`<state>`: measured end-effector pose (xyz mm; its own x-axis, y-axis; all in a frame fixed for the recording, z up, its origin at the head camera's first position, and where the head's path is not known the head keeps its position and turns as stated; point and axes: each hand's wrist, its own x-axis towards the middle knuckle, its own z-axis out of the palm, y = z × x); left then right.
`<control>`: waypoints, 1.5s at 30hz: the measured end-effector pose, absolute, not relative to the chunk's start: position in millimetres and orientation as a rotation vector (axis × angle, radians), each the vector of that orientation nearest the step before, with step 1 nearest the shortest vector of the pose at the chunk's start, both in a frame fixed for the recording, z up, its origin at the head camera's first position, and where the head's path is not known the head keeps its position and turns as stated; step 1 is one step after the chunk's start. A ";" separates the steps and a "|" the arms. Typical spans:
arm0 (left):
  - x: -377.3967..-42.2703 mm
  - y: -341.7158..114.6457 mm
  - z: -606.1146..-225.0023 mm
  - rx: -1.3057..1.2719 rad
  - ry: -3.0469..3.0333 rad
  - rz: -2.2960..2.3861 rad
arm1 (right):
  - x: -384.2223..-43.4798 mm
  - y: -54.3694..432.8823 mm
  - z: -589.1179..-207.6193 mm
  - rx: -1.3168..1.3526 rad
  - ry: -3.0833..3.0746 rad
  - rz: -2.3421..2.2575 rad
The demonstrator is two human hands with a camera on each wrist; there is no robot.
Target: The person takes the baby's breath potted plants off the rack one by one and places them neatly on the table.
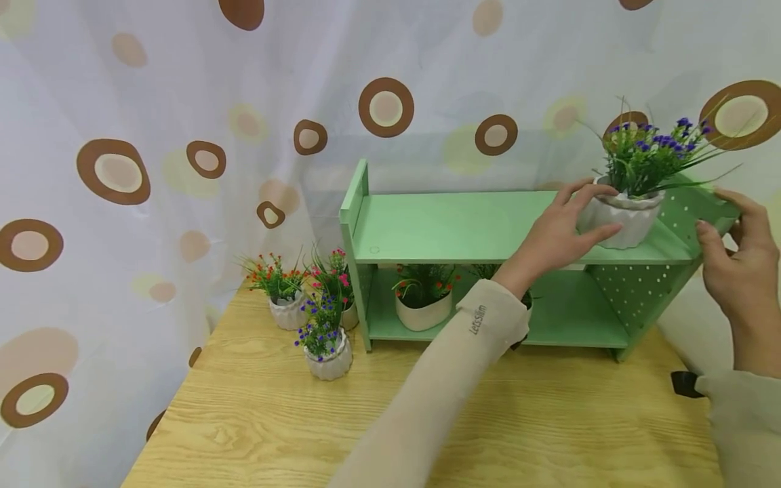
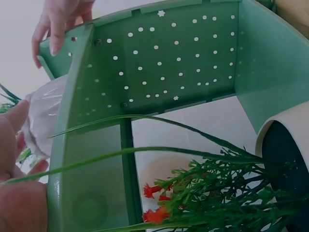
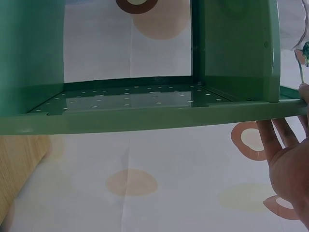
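Note:
On the top board of a green two-tier shelf (image 1: 451, 224), toward its right end, is a white fluted flowerpot (image 1: 634, 220) with purple flowers and long grass blades. My left hand (image 1: 552, 230) grips this pot from the left, fingers over the rim and thumb across its front. The side panel (image 1: 702, 203) at the shelf's right end is held at its upper edge by my right hand (image 1: 744, 271). In the right wrist view, the right hand's fingers (image 3: 270, 137) reach past the panel's edge. The left wrist view shows the left hand (image 2: 17, 179) beside the white pot (image 2: 46, 116).
Left of the shelf, potted plants with orange (image 1: 287, 312), pink (image 1: 349, 317) and purple flowers (image 1: 329, 362) stand on the wooden table (image 1: 256, 420). A cream pot (image 1: 424, 313) with red flowers sits on the lower board; another plant there is partly behind the left arm. A patterned curtain (image 1: 183, 81) hangs behind.

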<state>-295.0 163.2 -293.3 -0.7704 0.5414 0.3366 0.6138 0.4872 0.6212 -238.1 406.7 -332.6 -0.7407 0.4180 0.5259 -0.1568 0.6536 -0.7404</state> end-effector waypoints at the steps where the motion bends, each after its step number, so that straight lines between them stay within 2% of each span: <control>1: -295.1 163.2 -293.8 -1.010 -2.622 -1.169 | -238.0 406.7 -332.6 -0.207 -2.178 1.055; 32: -288.5 144.3 -302.0 -0.976 -2.354 -1.190 | -241.0 403.5 -336.0 -0.161 -2.120 1.105; 45: -286.5 119.7 -303.3 -0.956 -2.234 -1.452 | -239.5 406.3 -335.3 -0.084 -2.129 1.070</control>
<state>-286.5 119.7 -303.3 -0.7293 0.3633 0.5797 0.6773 0.2638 0.6868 -239.5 406.3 -335.3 -0.7241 0.3626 0.5866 -0.2543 0.6503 -0.7159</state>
